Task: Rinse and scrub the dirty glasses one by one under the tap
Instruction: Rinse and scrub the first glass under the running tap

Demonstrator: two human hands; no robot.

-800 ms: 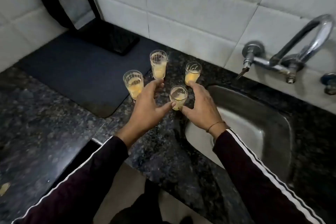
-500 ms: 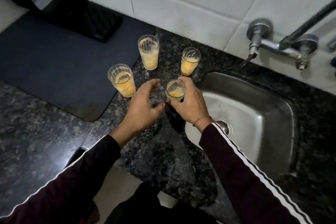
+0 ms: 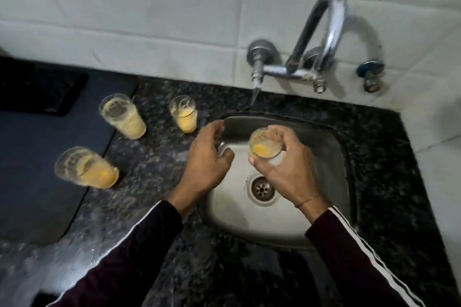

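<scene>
My right hand [image 3: 289,169] grips a small glass [image 3: 263,144] with orange residue, held over the steel sink [image 3: 331,164]. My left hand [image 3: 207,159] hovers at the sink's left rim, fingers loosely curved, holding nothing. Three more dirty glasses stand on the dark granite counter: one near the sink [image 3: 184,113], one further left [image 3: 122,116] and the nearest [image 3: 86,167] at the mat's edge. The chrome tap [image 3: 321,35] curves out from the tiled wall above the sink.
A dark mat [image 3: 37,169] covers the counter on the left, with a black object [image 3: 37,90] at its back. A tap handle [image 3: 257,75] and a blue-capped valve [image 3: 369,75] stick out from the wall. The drain [image 3: 260,188] lies below the held glass.
My right hand has lifted the front glass off the counter and carried it right, over the sink. My left hand followed to the sink's rim. The view shifted right.
</scene>
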